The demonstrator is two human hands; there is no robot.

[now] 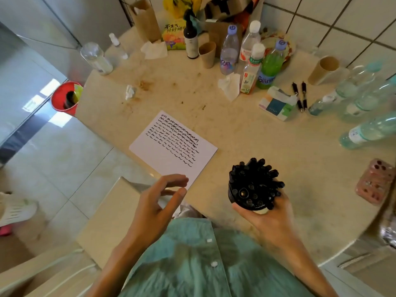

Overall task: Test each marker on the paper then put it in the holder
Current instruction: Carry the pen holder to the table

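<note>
1. My right hand [272, 213] grips the holder [246, 196], crammed with markers [257, 179], beside the paper [171, 146].
2. My left hand [158, 200] hovers loose, empty.
3. Tilting the holder could spill markers.

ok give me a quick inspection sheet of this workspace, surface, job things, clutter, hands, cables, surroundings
surface: round beige table, stained with brown spots
job's things: paper covered in black squiggle lines; holder crammed with black markers; two pens lying by the tissue pack
clutter: bottles, paper cups, crumpled tissues, phone
hands: left hand open over the paper's near corner, holding nothing; right hand grips the holder
cables: nothing seen
surroundings: tiled wall, red bin on the floor, chair
</note>
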